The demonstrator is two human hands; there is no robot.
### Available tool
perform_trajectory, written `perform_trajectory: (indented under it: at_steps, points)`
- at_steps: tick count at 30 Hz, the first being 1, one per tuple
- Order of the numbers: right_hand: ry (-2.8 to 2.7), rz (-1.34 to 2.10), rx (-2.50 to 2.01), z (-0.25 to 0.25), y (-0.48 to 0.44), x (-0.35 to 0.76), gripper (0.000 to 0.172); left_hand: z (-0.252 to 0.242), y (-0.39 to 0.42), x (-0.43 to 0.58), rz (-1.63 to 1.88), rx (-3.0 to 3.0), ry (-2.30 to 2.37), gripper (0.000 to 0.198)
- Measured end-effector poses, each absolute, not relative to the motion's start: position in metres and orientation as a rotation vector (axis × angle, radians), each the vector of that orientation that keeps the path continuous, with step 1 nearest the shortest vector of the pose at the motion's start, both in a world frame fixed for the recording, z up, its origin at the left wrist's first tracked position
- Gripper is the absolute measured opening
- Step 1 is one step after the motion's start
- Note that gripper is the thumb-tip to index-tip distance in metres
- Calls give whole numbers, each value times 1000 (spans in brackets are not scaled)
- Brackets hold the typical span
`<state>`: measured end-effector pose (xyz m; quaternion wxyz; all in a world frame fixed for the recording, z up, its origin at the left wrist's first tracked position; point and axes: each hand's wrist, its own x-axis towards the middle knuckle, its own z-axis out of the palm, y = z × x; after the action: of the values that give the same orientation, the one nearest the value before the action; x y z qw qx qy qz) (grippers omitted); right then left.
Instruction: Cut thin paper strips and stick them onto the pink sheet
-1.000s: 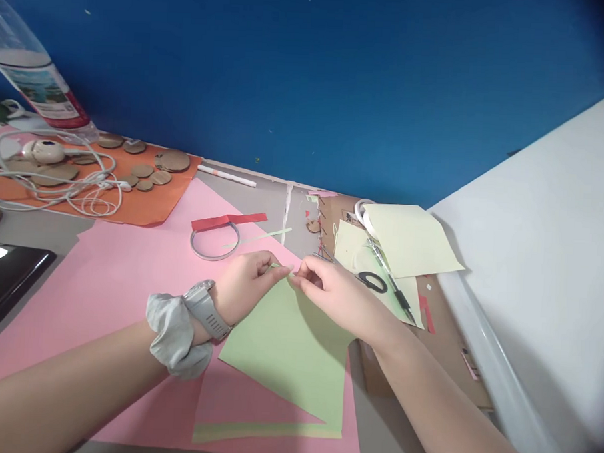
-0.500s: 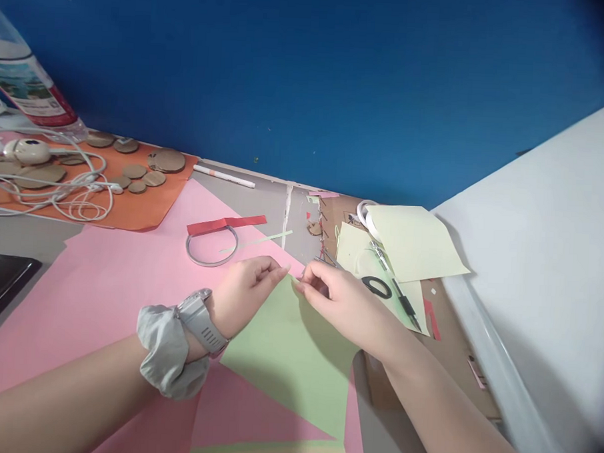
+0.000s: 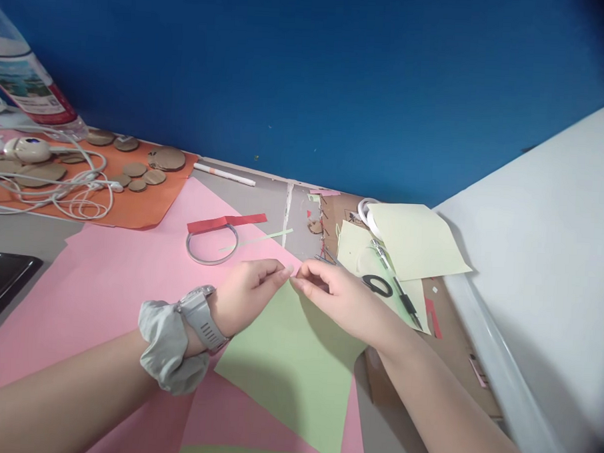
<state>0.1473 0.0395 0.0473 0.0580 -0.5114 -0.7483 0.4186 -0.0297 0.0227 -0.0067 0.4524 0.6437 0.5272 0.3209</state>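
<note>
A sheet of light green paper [image 3: 290, 366] lies partly over the large pink paper [image 3: 119, 285] in front of me. My left hand [image 3: 252, 288] pinches at its far corner, thumb against fingers. Close beside it, my right hand [image 3: 336, 298] pinches the same corner, and the two sets of fingertips almost touch. The fingers cover the tip of the corner. A grey watch [image 3: 202, 321] and a grey scrunchie [image 3: 171, 348] circle my left wrist. Beyond the left hand lie a thin ring [image 3: 188, 250], a red paper strip [image 3: 227, 223] and a narrow green strip [image 3: 271, 236].
At the left are a bottle [image 3: 35, 88], tangled white earphones [image 3: 85, 204] and cardboard discs [image 3: 165, 158] on orange paper [image 3: 147, 210]. Pale yellow paper [image 3: 419, 238], a pen [image 3: 403, 299] and black-handled scissors [image 3: 378, 286] lie right. A blue wall [image 3: 288, 86] bounds the back.
My fingertips have drawn closer together at the paper's corner. The lower part of the green sheet has shifted slightly left and toward me.
</note>
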Motion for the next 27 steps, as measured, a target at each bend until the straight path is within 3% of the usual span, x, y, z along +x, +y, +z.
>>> perform_trajectory:
  at_steps: [27]
  points:
    - [-2373, 1150, -1573, 63, 38, 155, 34, -4, 26, -32, 922, 1552, 1411, 37]
